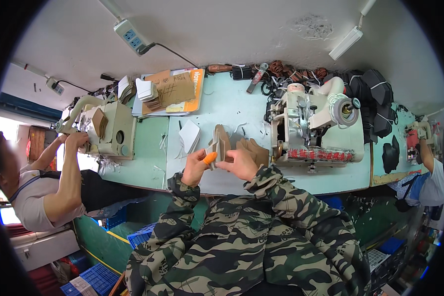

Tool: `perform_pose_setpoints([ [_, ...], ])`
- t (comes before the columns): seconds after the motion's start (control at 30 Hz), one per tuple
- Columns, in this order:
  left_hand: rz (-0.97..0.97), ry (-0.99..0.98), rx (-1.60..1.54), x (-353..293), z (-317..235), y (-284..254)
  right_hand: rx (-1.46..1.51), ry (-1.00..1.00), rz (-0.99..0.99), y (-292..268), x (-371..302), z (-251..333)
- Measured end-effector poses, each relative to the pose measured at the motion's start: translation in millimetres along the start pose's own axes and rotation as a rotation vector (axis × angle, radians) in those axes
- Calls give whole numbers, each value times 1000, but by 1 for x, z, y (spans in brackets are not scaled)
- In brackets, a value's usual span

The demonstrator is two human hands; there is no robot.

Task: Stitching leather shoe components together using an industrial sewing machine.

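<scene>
A small stack of tan cut pieces is held upright just above the pale green worktable, right in front of the person, near the table's front edge. It is pinched from the left by the left hand, whose thumb wears an orange rubber finger cot pressed against the stack's lower edge. From the right it is gripped by the right hand, fingers closed on the stack's near side. Both forearms are covered by camouflage sleeves and come up from the lower edge.

Just behind the right hand, more tan pieces are seen lying flat on the table. A little to the left, a small pile of white pieces is found, with loose white strips scattered around it. Just to the right, a cream sewing machine is stood on the table, a spool of white thread on its head. Dark cut parts are heaped behind it. At the table's back, papers and cardboard patterns are stacked. On the far left, a second machine is being handled by another person in a white shirt.
</scene>
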State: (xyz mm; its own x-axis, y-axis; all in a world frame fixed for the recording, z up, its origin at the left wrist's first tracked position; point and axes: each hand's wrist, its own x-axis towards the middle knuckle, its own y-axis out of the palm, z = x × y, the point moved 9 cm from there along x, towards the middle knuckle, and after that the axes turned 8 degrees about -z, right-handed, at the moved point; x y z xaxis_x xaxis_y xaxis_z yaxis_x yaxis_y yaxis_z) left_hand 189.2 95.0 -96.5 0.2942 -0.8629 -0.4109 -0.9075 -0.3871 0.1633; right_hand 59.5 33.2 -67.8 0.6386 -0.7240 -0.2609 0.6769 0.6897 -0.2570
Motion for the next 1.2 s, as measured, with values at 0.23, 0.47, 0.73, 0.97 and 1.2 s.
perform_pose_setpoints([
  [0.23,30,26,148,-3,-17,22,351,128,102,-5,-5,-15],
  [0.47,127,40,226,-5,-24,29,373,128,111,-10,-11,-11],
  [0.73,10,224,494,-4,-28,29,151,85,18,-10,-14,-16],
  [0.97,-150,48,124,15,-4,-58,699,467,-281,-34,-50,-124],
  [1.2,8,-109,424,2,-9,-26,-249,267,-374,-66,-95,-119],
])
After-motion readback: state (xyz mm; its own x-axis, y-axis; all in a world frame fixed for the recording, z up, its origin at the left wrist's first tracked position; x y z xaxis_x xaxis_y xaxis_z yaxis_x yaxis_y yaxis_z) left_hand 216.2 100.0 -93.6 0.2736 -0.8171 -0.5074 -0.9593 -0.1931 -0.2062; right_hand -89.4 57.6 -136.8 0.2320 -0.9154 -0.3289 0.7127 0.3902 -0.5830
